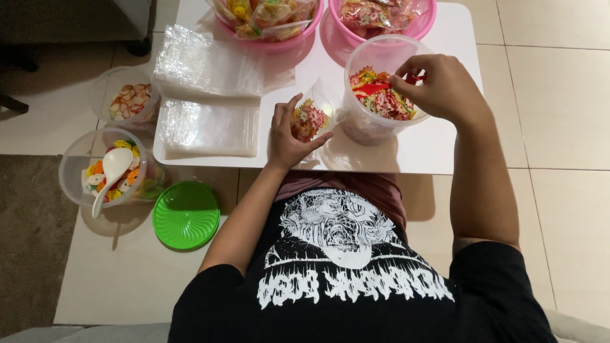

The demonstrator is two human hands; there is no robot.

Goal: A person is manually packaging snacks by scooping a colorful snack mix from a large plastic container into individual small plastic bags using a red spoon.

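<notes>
A small clear bag (pixel 309 119), partly filled with colourful crackers, is being pinched open by the left hand (pixel 286 136) above the white table (pixel 438 136). A red scoop (pixel 375 87) is being gripped by the right hand (pixel 438 86) inside the clear tub (pixel 381 89) just beside the bag.

Small clear plastic bag (pixel 309 117) part-filled with red and yellow snacks, held open in the left hand (pixel 286 136) beside the clear tub (pixel 381 86). Two flat stacks of empty clear bags (pixel 210 105) on the white desk (pixel 438 149), left of the hand. Filled snack packets (pixel 267 13) heaped in two pink baskets (pixel 419 28) at the far edge.
</notes>
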